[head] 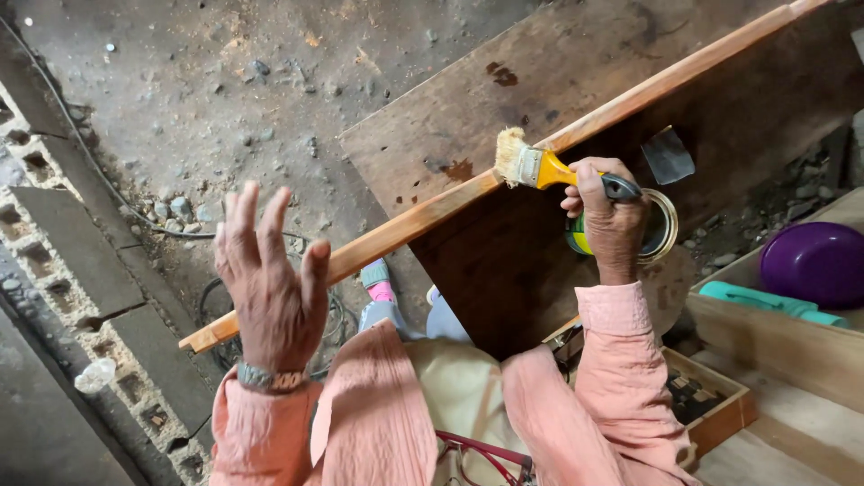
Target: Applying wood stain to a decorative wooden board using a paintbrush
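a long wooden strip (423,216) is seen running aslant across the view, from the lower left near the left wrist up to the top right corner, lying over the edge of a dark brown board (540,108). a paintbrush (549,168) with a yellow handle and pale bristles is held in the right hand (609,216); the fingers are clamped around the handle, and the bristles are laid on the strip about midway along it. the strip looks glossy and orange-brown along most of its length.

the left hand (270,288) is raised just in front of the strip's lower end, its back turned to the camera, with the fingers spread apart and nothing held in them; whether it touches the strip cannot be told. a watch (265,380) is worn on that wrist, and both arms are covered by pink sleeves (378,423).

just behind the right hand an open tin (661,225) is partly hidden, its round rim showing on the board. a small dark grey sheet (668,155) is seen on the board just above it. at the right, a purple bowl (814,263) and a teal object (765,301) are seen behind a wooden plank, well apart from the brush. a dusty concrete floor (225,90) with small stones fills the upper left, and a black cable (90,162) is laid across it.
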